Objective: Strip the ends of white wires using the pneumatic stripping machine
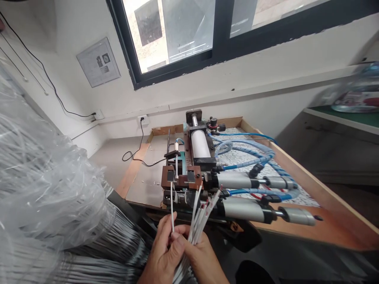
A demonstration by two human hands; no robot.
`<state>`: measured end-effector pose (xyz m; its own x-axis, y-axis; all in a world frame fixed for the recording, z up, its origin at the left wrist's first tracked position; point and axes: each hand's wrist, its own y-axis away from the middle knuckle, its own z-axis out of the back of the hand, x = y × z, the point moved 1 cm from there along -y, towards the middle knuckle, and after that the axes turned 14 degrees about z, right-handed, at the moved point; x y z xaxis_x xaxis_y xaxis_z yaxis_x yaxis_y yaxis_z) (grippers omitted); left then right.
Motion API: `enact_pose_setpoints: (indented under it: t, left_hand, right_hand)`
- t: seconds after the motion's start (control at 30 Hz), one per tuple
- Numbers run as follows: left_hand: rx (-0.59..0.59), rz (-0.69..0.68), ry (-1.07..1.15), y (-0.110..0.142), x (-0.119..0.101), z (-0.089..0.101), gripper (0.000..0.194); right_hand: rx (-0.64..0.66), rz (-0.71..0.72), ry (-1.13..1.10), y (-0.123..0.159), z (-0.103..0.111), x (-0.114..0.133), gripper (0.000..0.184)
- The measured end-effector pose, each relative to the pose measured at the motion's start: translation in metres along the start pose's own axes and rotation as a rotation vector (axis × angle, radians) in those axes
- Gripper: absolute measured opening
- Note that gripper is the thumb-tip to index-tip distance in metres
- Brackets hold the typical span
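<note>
A single white cable point(172, 203) runs up from my left hand point(162, 250), its tip at the left jaw of a brown clamping head point(181, 176) on a pneumatic wire-stripping machine. My left fingers and thumb are closed on this cable. My right hand point(205, 256) is closed around a bundle of white cables point(197, 225), whose upper ends fan out in front of the machine; some show reddish tips. Both hands touch each other below the clamp. The lower part of the bundle hangs between my wrists.
Silver air cylinders point(242, 209) stick out to the right, with blue air hoses point(251, 157) behind them. A wooden rim point(310, 189) edges the bench. At the left, plastic wrap point(53, 189) covers stacked grey cables point(118, 240). A black power cord point(142, 138) reaches a wall socket.
</note>
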<state>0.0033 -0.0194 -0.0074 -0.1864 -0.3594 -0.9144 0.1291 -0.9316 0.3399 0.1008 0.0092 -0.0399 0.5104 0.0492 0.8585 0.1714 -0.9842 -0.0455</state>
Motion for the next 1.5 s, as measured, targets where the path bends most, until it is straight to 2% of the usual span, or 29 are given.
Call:
enact_pose_setpoints:
  t: [0.1,0.2,0.43,0.6,0.73,0.93,1.1,1.5]
  left_hand:
    - [-0.044,-0.017,-0.029,-0.001,-0.001,0.000,0.050]
    - [-0.040,-0.051,0.016,-0.003,-0.003,-0.001,0.045]
    - [-0.024,-0.078,0.133,-0.005,-0.004,-0.003,0.039]
    - [-0.033,-0.073,0.152,-0.002,-0.009,-0.002,0.038]
    - [-0.048,-0.047,0.160,-0.003,-0.007,-0.002,0.040]
    - [-0.080,0.016,0.131,-0.006,-0.001,0.001,0.047]
    - [-0.087,0.035,0.123,-0.007,0.002,0.002,0.050]
    - [-0.139,0.059,0.202,-0.010,0.000,0.001,0.049]
  right_hand:
    - [-0.114,0.046,0.076,0.003,0.003,-0.002,0.022]
    - [-0.183,0.052,0.085,0.002,0.004,-0.001,0.023]
    - [-0.163,-0.016,-0.054,-0.009,0.003,0.002,0.024]
    - [-0.199,-0.046,-0.095,-0.011,0.000,0.002,0.024]
    - [-0.201,-0.034,-0.074,-0.011,0.000,0.001,0.024]
    - [-0.128,0.005,-0.038,-0.006,0.002,-0.003,0.026]
    - [-0.144,0.052,0.040,0.000,0.004,-0.006,0.028]
    - [-0.228,0.044,-0.088,-0.005,0.003,-0.007,0.027]
